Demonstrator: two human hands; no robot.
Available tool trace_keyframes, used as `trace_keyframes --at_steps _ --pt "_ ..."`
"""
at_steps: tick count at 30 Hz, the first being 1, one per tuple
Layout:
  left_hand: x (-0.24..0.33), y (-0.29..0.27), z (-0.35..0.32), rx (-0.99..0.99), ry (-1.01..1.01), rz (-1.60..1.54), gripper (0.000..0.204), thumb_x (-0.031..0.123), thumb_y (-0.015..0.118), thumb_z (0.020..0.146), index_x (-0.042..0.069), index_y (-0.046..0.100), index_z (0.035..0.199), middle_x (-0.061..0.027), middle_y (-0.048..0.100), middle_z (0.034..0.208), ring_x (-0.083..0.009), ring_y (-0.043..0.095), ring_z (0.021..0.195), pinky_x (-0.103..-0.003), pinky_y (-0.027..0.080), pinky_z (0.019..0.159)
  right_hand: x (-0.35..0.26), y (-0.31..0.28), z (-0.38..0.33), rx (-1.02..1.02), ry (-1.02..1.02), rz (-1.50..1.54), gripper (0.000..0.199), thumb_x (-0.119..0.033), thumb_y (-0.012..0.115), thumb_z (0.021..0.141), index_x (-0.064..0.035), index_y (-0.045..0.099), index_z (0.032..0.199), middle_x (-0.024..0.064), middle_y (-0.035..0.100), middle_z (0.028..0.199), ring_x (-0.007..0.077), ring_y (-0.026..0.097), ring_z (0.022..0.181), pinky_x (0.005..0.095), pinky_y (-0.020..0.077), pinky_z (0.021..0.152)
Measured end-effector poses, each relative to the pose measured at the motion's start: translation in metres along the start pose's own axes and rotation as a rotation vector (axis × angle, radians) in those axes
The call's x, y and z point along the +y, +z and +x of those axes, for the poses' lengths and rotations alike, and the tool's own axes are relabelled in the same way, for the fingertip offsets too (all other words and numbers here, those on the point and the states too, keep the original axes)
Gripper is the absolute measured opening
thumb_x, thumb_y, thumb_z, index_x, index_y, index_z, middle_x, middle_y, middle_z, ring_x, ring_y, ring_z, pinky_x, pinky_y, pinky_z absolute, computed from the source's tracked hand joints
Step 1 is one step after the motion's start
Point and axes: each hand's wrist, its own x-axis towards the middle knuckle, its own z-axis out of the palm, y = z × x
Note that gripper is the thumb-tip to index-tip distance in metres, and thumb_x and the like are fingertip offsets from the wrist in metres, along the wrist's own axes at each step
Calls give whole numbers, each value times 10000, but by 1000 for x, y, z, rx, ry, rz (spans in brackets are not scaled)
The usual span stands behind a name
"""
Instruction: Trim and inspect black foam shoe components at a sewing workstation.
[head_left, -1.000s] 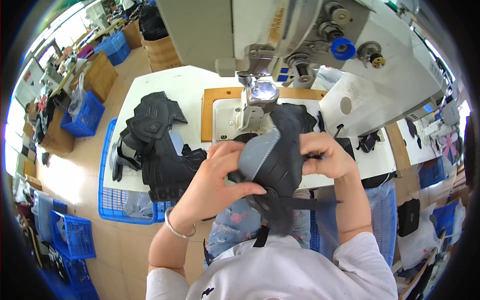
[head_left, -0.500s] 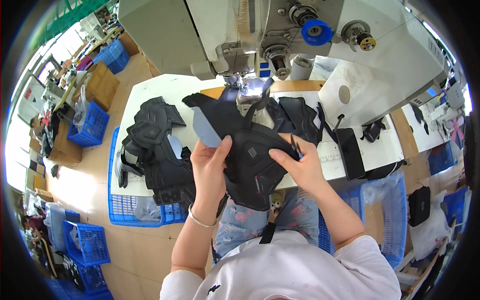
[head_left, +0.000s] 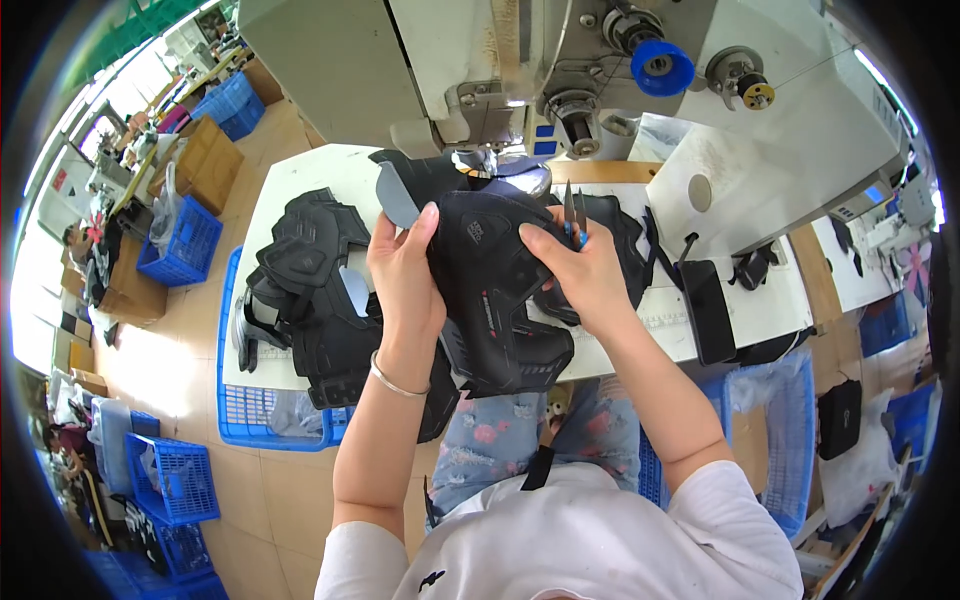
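My left hand [head_left: 405, 275] pinches the left edge of a black moulded, padded piece [head_left: 485, 265], thumb on top. A smooth grey-blue flap [head_left: 399, 194] sticks out beside that thumb. My right hand [head_left: 590, 272] is closed on the piece's right upper edge. Within the same right hand sit small thread snips [head_left: 571, 212], blades pointing up and a bit of blue at the fingers. The piece hangs over the table's front edge, its lower part above my lap. Its far end reaches under the head of a sewing machine [head_left: 500, 95]; the needle area is partly hidden.
Similar black pieces [head_left: 315, 265] lie heaped on the white table's left side, and more [head_left: 610, 225] lie behind my right hand. A black phone [head_left: 708, 312] rests at the right. Blue plastic baskets [head_left: 270, 418] stand below the table.
Both hands have moved away from me, toward the machine. The black piece has shifted and turned with them, so more of its lower end shows. The snips now point more upright.
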Motion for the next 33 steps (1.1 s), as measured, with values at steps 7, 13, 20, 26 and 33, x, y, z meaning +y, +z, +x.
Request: trace_keyframes --at_steps 7,13,20,26,33 --pt "-8 -1 13 26 -31 -21 239 47 677 890 27 611 1119 -17 646 965 -94 576 904 -260 447 867 3 5 13 116 20 -69 309 -317 730 866 -70 584 749 -75 480 574 14 447 508 209 354 466" --pt "-8 1 12 36 17 10 231 53 673 896 27 611 1117 -17 644 943 -90 569 892 -260 438 861 4 5 13 115 25 11 296 -312 740 859 -75 597 751 -77 494 603 4 416 536 217 311 482" --pt "-7 5 -7 174 95 179 356 99 712 876 0 535 1168 -81 579 1071 -136 544 956 -275 433 858 10 -4 6 148 -59 -90 269 -266 721 876 -23 628 944 -49 534 689 10 450 636 208 340 554" --pt "1 40 -63 -211 384 824 365 205 781 817 6 546 1014 -87 532 868 -180 519 732 -308 467 669 21 -10 -20 134 -277 -34 284 -168 555 981 25 621 1179 21 614 875 67 533 786 220 440 706" --pt "11 65 -43 -232 438 1287 353 315 687 873 6 518 851 -143 589 797 -349 630 688 -418 492 575 0 -30 -8 -149 -142 -57 278 -179 572 980 10 639 1173 9 636 873 69 539 753 244 461 730"
